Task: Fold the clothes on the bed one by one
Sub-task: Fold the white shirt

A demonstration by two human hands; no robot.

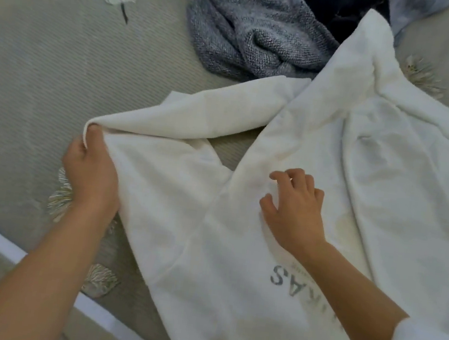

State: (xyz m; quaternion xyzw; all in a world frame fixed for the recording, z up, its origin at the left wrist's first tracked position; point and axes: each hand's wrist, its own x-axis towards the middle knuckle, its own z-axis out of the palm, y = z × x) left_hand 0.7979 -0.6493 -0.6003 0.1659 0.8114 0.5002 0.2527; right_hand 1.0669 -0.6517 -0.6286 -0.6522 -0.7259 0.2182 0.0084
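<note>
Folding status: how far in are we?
Done: no folded garment is in view. In hand: the white sweatshirt lies spread on the bed; the left hand pinches the end of its sleeve, and the right hand rests on its body. Left: the grey knit sweater and a dark garment behind it lie crumpled.

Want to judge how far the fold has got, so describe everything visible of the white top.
The white top is soft, thick, fleece-like cloth with faded grey lettering on its body. It lies spread and wrinkled on the bed cover, its far part beside the grey knit sweater. One sleeve is drawn out sideways, its end pinched by the left hand; the right hand rests on the body with loosely bent fingers.
</note>
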